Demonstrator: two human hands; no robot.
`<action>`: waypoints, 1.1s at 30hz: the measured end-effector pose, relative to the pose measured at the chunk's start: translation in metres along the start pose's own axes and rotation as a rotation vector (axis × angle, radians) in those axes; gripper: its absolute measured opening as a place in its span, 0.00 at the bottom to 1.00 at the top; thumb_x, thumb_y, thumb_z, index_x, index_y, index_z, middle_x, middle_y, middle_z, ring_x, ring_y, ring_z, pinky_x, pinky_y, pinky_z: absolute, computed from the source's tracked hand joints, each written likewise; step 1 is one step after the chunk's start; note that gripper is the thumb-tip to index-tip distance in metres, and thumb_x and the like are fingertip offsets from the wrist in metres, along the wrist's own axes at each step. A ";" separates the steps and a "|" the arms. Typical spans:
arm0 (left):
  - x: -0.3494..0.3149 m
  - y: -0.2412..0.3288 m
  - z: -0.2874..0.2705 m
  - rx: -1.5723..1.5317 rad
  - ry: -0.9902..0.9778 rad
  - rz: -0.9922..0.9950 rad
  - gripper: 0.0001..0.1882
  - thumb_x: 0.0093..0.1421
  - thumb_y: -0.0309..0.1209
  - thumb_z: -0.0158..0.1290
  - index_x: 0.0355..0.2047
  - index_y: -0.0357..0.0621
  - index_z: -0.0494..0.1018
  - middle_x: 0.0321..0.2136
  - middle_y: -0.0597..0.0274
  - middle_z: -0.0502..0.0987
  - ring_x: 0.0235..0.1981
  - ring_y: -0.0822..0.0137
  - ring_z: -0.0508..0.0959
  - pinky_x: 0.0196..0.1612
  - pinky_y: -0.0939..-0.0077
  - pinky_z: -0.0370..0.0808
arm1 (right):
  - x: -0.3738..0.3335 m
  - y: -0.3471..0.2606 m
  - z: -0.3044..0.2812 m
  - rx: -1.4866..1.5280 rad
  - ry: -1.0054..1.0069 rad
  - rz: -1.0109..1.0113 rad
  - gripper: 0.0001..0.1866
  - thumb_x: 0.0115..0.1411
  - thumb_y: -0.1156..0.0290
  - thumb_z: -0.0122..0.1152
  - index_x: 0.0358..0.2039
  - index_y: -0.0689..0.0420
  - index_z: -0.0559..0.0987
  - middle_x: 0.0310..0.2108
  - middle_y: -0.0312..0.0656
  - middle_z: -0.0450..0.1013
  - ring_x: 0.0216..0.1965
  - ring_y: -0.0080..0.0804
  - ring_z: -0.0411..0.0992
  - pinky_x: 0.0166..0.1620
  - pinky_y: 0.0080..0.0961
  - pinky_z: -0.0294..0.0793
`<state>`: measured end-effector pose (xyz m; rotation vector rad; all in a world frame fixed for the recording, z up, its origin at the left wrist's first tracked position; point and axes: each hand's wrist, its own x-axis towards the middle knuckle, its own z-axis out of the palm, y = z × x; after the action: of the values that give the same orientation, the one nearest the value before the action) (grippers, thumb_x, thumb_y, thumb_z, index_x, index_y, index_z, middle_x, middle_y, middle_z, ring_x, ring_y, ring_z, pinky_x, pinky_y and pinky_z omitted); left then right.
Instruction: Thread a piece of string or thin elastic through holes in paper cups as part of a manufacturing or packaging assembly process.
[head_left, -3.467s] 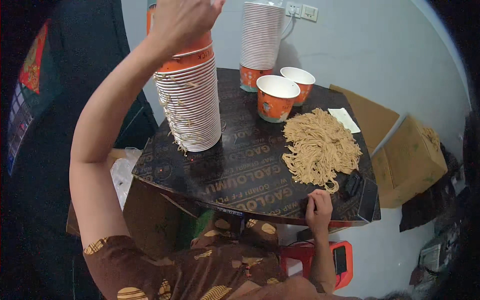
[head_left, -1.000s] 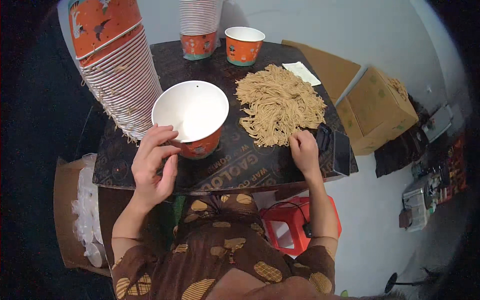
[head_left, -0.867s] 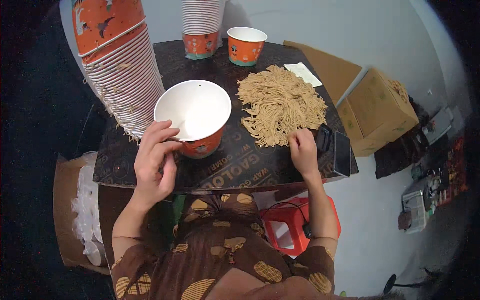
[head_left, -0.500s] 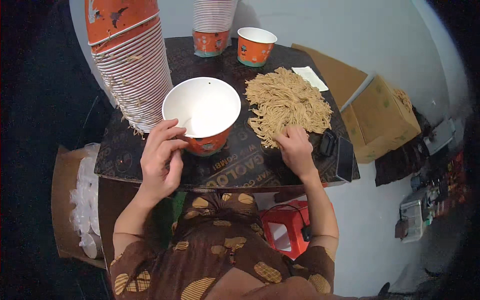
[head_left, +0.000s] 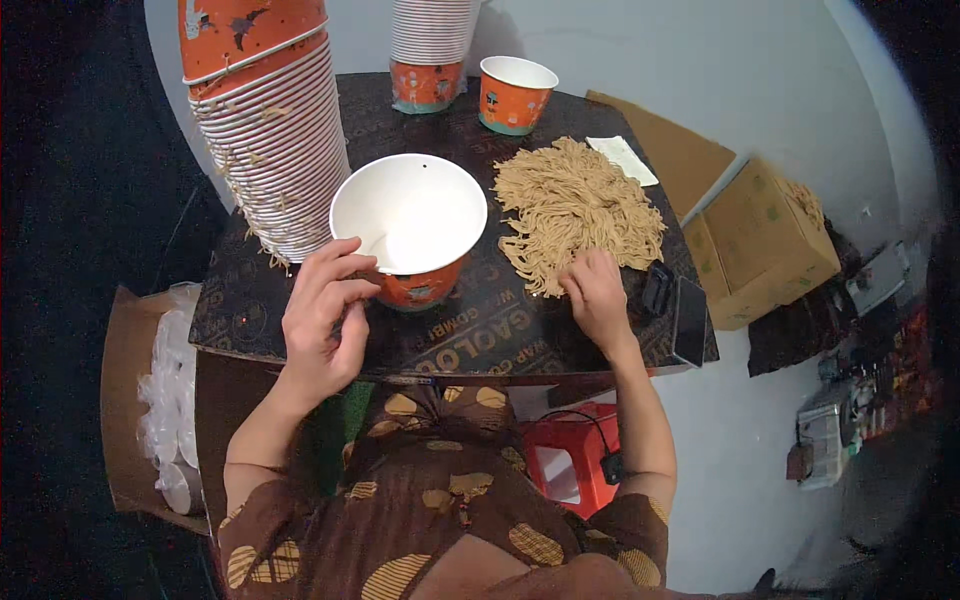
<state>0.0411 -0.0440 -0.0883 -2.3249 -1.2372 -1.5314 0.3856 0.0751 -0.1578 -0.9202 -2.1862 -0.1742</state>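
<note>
A large paper bowl (head_left: 435,215), white inside and orange outside, stands upright on the dark table in front of me. A small dark speck shows on its inner wall. At the bowl's near left rim is my left hand (head_left: 326,312), its fingers loosely bent and apart, with the fingertips at the rim. To the right lies a heap of tan noodles (head_left: 585,200). My right hand (head_left: 599,300) rests at the heap's near edge with its fingers curled together. Whatever those fingers may hold is hidden.
A tall stack of orange bowls (head_left: 275,150), with noodle bits on the rims, rises at the left. Farther back are another bowl stack (head_left: 430,80) and a single bowl (head_left: 517,100). A black box-shaped object (head_left: 688,320) sits by the table's right edge; cardboard boxes (head_left: 765,250) stand beyond.
My right hand's fingers have shifted slightly at the noodle edge. The left hand stays at the bowl's rim. The view has moved a little.
</note>
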 end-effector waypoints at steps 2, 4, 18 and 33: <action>0.001 0.001 0.001 -0.008 0.004 0.018 0.11 0.49 0.13 0.50 0.34 0.35 0.73 0.41 0.48 0.78 0.52 0.42 0.75 0.55 0.51 0.70 | 0.002 -0.001 -0.002 -0.026 -0.016 -0.012 0.04 0.53 0.76 0.62 0.30 0.58 0.76 0.31 0.45 0.67 0.37 0.45 0.67 0.41 0.37 0.67; 0.002 0.002 0.001 -0.012 0.003 0.018 0.11 0.49 0.13 0.50 0.34 0.35 0.73 0.41 0.48 0.79 0.52 0.42 0.75 0.55 0.52 0.70 | 0.007 -0.001 -0.004 -0.133 -0.127 -0.105 0.05 0.53 0.76 0.63 0.30 0.59 0.75 0.32 0.45 0.67 0.37 0.45 0.67 0.41 0.38 0.67; -0.002 0.003 -0.003 0.002 0.013 0.004 0.11 0.49 0.13 0.50 0.33 0.36 0.73 0.42 0.48 0.79 0.52 0.42 0.75 0.55 0.52 0.70 | -0.027 0.011 -0.020 -0.363 -0.094 0.184 0.03 0.55 0.77 0.59 0.30 0.59 0.74 0.30 0.50 0.67 0.37 0.50 0.66 0.41 0.43 0.66; -0.002 0.003 -0.002 0.005 0.008 0.004 0.11 0.50 0.14 0.50 0.34 0.36 0.74 0.42 0.48 0.79 0.53 0.43 0.75 0.56 0.51 0.69 | -0.011 0.007 -0.017 -0.105 -0.047 0.042 0.06 0.53 0.78 0.59 0.32 0.57 0.80 0.30 0.45 0.67 0.37 0.45 0.68 0.40 0.37 0.68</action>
<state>0.0416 -0.0483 -0.0879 -2.3147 -1.2328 -1.5328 0.4055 0.0674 -0.1539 -1.0367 -2.2163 -0.2516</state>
